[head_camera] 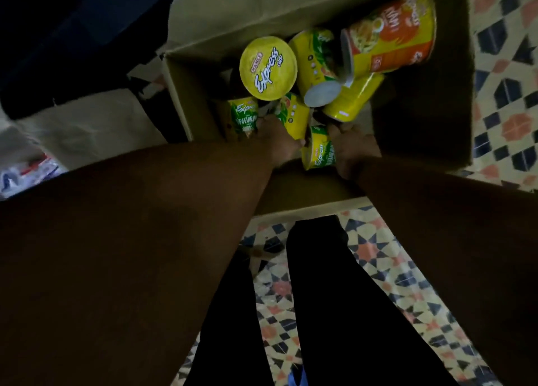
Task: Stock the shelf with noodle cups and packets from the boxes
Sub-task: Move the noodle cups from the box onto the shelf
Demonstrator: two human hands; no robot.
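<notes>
An open cardboard box [422,118] on the floor holds several noodle cups. A yellow-lidded Express cup [268,67] stands upright, and a large orange and yellow cup [396,36] lies on its side at the back right. My left hand [279,144] reaches into the box and its fingers and thumb curl round a yellow cup [294,115], beside a green Vegetarian cup [243,116]. My right hand [356,148] is also inside and holds a green and yellow Express cup [318,151] against its thumb side. Its fingertips are hidden among the cups.
The box stands on a patterned tile floor [509,123]. A second cardboard flap [87,129] and a white printed bag [26,167] lie to the left. My dark trouser legs [320,313] stand just in front of the box.
</notes>
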